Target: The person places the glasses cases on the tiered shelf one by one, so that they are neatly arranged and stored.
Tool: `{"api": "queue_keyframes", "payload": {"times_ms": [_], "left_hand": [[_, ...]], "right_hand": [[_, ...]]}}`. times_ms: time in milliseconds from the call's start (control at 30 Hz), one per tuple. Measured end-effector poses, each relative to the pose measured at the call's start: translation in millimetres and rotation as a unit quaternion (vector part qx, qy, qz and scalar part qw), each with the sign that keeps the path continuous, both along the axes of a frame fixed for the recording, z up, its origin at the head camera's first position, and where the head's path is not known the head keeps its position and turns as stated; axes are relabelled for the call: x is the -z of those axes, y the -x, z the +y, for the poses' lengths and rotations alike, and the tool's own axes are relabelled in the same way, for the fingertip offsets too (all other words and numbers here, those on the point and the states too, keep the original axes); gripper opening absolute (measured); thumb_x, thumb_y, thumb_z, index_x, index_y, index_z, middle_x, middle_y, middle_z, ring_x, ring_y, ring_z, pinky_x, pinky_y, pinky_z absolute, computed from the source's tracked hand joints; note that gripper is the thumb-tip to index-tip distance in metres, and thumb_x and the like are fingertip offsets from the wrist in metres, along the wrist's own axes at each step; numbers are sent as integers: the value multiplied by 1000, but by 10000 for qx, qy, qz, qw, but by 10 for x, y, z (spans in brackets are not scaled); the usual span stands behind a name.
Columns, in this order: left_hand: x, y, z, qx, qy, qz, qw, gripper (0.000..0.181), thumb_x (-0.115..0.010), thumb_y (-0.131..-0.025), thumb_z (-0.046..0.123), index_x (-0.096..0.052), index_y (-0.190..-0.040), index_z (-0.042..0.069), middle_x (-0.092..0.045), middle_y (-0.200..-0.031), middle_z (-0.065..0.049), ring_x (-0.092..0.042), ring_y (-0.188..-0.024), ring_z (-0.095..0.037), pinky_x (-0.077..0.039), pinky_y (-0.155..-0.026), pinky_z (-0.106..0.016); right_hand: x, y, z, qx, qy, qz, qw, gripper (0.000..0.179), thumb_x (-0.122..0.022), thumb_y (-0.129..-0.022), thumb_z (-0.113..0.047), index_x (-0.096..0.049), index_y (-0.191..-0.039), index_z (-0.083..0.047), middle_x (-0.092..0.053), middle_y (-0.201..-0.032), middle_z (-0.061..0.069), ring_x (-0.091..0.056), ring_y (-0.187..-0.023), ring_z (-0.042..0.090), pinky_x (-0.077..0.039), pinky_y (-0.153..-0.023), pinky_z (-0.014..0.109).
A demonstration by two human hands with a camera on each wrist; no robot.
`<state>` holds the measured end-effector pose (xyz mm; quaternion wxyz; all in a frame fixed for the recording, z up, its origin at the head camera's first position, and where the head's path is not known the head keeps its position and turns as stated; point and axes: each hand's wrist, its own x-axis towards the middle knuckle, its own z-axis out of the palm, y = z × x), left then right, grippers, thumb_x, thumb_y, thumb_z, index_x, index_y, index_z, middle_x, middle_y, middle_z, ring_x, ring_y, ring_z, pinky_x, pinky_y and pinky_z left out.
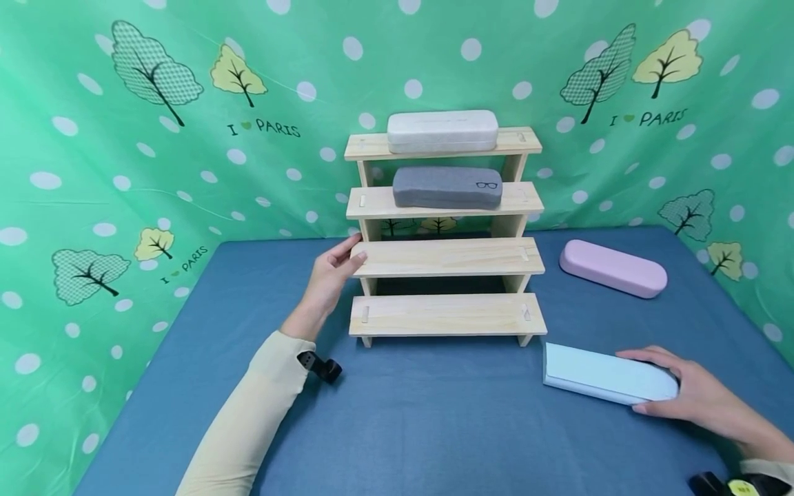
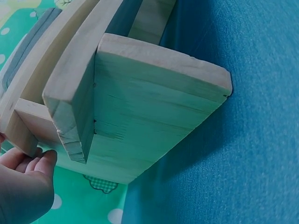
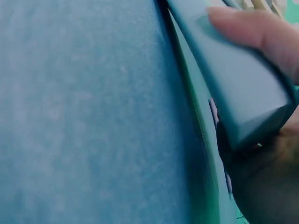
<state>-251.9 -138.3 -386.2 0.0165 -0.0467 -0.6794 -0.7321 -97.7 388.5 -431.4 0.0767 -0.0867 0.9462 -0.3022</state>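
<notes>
We've the blue case (image 1: 602,374) clasped in our right grip (image 1: 695,396); our left grip (image 1: 329,275) pinches the stand (image 1: 446,315), likely steadying it.

Head view: left sleeve (image 1: 248,413) and right wrist camera (image 1: 772,486) cut off below, the latter's label (image 1: 742,488) too small to read; end of blue case (image 1: 604,374) partly covered by right hand (image 1: 697,393). Left wrist view: left hand (image 2: 28,186) and stand (image 2: 149,102) truncated at left. Right wrist view: blue case truncated above, right hand truncated at right.
</notes>
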Motion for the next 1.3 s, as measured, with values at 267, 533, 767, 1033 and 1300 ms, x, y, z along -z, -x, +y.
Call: {"api": "queue_keyframes", "payload": {"times_ms": [267,533,767,1033,1300], "left_hand": [[1,-5,-1,-15,-12,11,10000,50,-59,-92,4,-43,-139,0,-44,-143,-15,-43,-129,-22,-42,-98,-21],[-15,-5,-11,9,-18,13,10000,50,-59,-92,5,-42,-140,0,-42,-145,-13,-42,-130,-22,-41,-100,-22],[-11,-21,-19,-21,19,-35,10000,51,-58,-93,5,-41,-141,1,-41,-145,-14,-41,-131,-22,-41,-100,-22],[9,-13,0,12,-41,-48,10000,51,-59,-93,6,-42,-140,1,-41,-145,-13,-41,-131,-21,-40,-101,-23],[12,-14,5,13,-91,-31,10000,51,-58,-92,3,-42,-140,0,-42,-145,-14,-41,-131,-22,-42,-99,-22]], "right_hand": [[-38,-17,-22,-208,553,262,9979,63,-81,-71,-14,-57,-129,-17,-50,-114,-23,-47,-90,1,-38,-66,21],[-288,39,-269,-507,751,487,9947,63,-81,-69,-12,-58,-128,-14,-51,-116,-19,-47,-92,5,-38,-64,23],[-516,191,-576,-696,990,666,9904,64,-81,-69,-12,-58,-128,-15,-50,-119,-17,-48,-93,7,-39,-65,23],[-708,458,-933,-1149,1367,974,9791,65,-83,-66,-10,-60,-126,-13,-55,-117,-10,-50,-94,10,-40,-69,25],[-962,820,-1275,-1317,1697,811,9733,65,-85,-66,-12,-61,-126,-16,-57,-118,0,-47,-97,18,-38,-74,29]]}}
